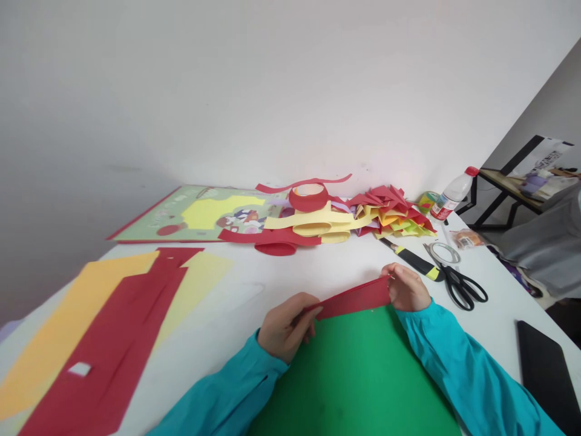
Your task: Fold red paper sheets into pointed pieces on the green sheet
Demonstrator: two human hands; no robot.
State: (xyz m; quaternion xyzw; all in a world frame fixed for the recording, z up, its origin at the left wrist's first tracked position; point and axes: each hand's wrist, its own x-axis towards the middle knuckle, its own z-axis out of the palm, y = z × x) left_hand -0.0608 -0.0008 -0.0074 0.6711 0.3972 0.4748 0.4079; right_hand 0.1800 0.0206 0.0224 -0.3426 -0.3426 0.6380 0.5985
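Green sheet (pixel 358 369) nearest; left hand (pixel 285 327), right hand (pixel 410 289) angled inward, fingers (pixel 305 321) clamped on red strip (pixel 354 299).

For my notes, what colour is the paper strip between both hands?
The paper strip is red, seen in the head view.

White tabletop (pixel 240 287) beneath the grip, running back to white wall (pixel 272 91) beyond it (faint scuffs (pixel 124 168), left). Far right of grip: black-framed wood-topped table (pixel 505 181), greyer wall (pixel 551 115) behind. Soft light.

The white table (pixel 236 281) carries a green sheet (pixel 354 375), red paper (pixel 109 339), orange paper (pixel 68 321), scissors (pixel 451 277) and a bottle (pixel 454 194).
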